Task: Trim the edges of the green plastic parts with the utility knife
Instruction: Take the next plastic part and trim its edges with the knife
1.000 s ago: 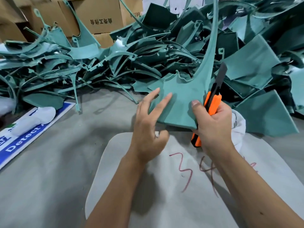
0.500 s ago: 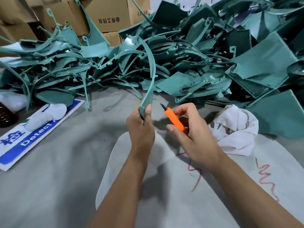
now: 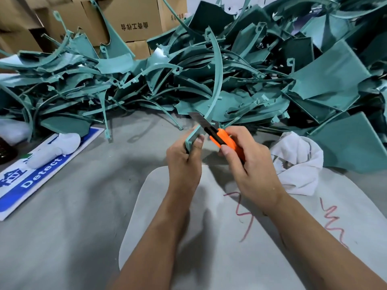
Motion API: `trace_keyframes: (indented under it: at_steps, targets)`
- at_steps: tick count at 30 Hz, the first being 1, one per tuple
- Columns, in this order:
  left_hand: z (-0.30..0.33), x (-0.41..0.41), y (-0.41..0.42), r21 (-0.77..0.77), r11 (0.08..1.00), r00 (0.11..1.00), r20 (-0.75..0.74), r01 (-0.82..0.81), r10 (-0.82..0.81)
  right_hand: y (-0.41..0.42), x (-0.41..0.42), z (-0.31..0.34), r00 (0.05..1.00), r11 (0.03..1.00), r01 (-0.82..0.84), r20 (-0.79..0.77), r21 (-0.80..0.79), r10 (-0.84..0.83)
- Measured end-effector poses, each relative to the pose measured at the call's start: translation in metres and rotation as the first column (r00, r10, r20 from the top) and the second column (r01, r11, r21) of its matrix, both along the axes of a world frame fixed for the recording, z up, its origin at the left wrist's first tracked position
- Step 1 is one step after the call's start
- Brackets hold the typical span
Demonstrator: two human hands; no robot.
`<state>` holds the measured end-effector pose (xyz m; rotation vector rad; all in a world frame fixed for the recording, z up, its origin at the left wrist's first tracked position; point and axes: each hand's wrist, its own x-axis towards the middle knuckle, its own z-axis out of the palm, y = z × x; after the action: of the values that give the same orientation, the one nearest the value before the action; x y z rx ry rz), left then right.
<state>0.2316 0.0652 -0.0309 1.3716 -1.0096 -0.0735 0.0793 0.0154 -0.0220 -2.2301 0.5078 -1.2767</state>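
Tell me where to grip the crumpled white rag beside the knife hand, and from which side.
Take the white rag by its raised, bunched folds on top, coming from above on the near side. It lies loose in a heap, and green plastic parts crowd its far and right sides.

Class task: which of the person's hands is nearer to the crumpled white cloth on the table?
Right. The right hand, holding the orange utility knife, is just left of the white cloth. The left hand, gripping the green plastic part, lies farther left, beyond the right hand.
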Motion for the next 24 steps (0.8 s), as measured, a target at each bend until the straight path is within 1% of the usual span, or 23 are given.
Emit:
trace_keyframes:
  at_steps: [3, 6, 12, 14, 15, 17, 19, 21, 22, 24]
  targets:
    - [0.001, -0.003, 0.0, 0.006, 1.0, 1.0, -0.025, 0.015, -0.015, -0.003, -0.002, 0.003, 0.995, 0.997, 0.082, 0.06, 0.003, -0.082]
    - [0.0, -0.001, 0.0, -0.017, 0.996, 0.99, -0.115, 0.083, -0.085, -0.009, -0.004, 0.005, 0.979, 0.986, 0.167, 0.111, 0.024, -0.169]
    - [0.003, -0.004, 0.002, -0.011, 0.978, 0.959, -0.195, 0.206, -0.204, -0.034, -0.018, 0.001, 0.914, 0.92, 0.35, 0.152, 0.178, -0.377]
    - [0.006, -0.005, 0.004, -0.01, 0.981, 0.958, -0.211, 0.196, -0.194, -0.037, -0.021, 0.002, 0.888, 0.904, 0.368, 0.207, 0.219, -0.412]
    - [0.007, -0.006, 0.004, -0.004, 0.984, 0.959, -0.224, 0.178, -0.174, -0.037, -0.022, 0.003, 0.878, 0.905, 0.373, 0.238, 0.206, -0.416]
    - [0.008, -0.005, 0.003, 0.004, 0.99, 0.96, -0.244, 0.142, -0.136, -0.031, -0.02, 0.007, 0.895, 0.932, 0.343, 0.259, 0.117, -0.363]
    - [0.009, -0.006, 0.003, 0.007, 0.993, 0.965, -0.239, 0.115, -0.109, -0.018, -0.015, 0.01, 0.948, 0.971, 0.24, 0.22, -0.015, -0.231]
    - [0.008, -0.007, 0.004, 0.005, 0.995, 0.972, -0.212, 0.102, -0.098, -0.001, -0.007, 0.008, 0.988, 0.987, 0.1, 0.127, -0.123, -0.085]
    - [0.007, -0.008, 0.005, 0.0, 0.995, 0.975, -0.196, 0.105, -0.103, 0.006, -0.003, 0.006, 0.997, 0.986, 0.05, 0.065, -0.158, -0.04]
    - [0.006, -0.008, 0.006, -0.024, 0.989, 0.971, -0.188, 0.148, -0.15, 0.014, 0.002, 0.002, 1.0, 0.98, -0.001, -0.027, -0.201, -0.004]
